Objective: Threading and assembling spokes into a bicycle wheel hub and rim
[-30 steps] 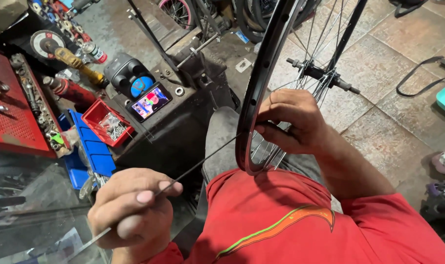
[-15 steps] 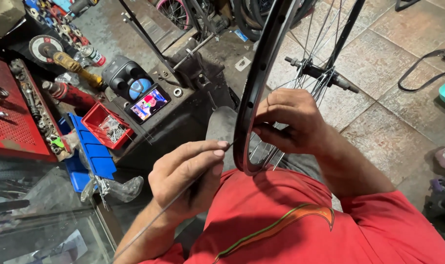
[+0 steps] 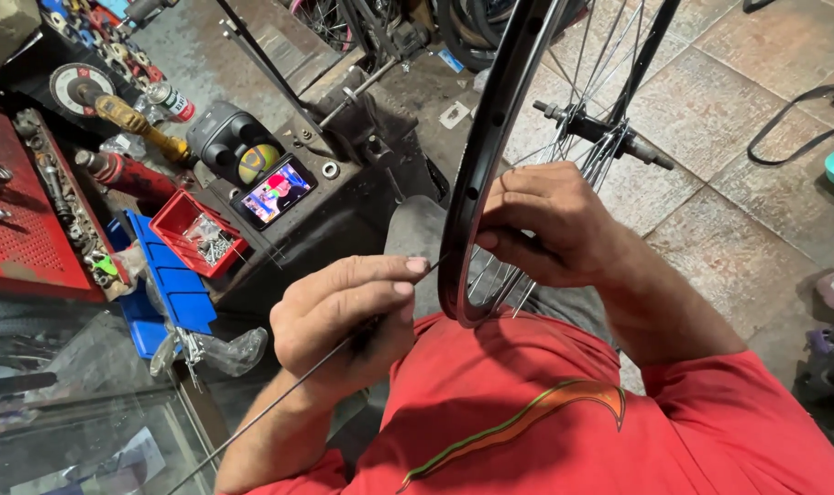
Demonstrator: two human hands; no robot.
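Note:
A black bicycle wheel rim (image 3: 490,156) stands upright in front of me, its hub (image 3: 600,128) and thin steel spokes behind it. My right hand (image 3: 550,225) wraps around the rim's lower part, fingers curled on the inner side among the spokes. My left hand (image 3: 344,316) pinches a long thin metal spoke (image 3: 279,399), whose far tip reaches the rim's outer edge near my fingertips. The spoke's other end runs down to the lower left. I wear a red shirt (image 3: 564,431).
To the left are a red perforated tool tray (image 3: 23,229), a small red bin of small metal parts (image 3: 197,234), blue bins (image 3: 174,280), a phone with a lit screen (image 3: 275,192), and an angle grinder (image 3: 115,105). A glass surface (image 3: 69,431) lies lower left; tiled floor at the right.
My left hand has moved up and right with the spoke, from the lower left to the rim's edge. The right hand stays on the rim.

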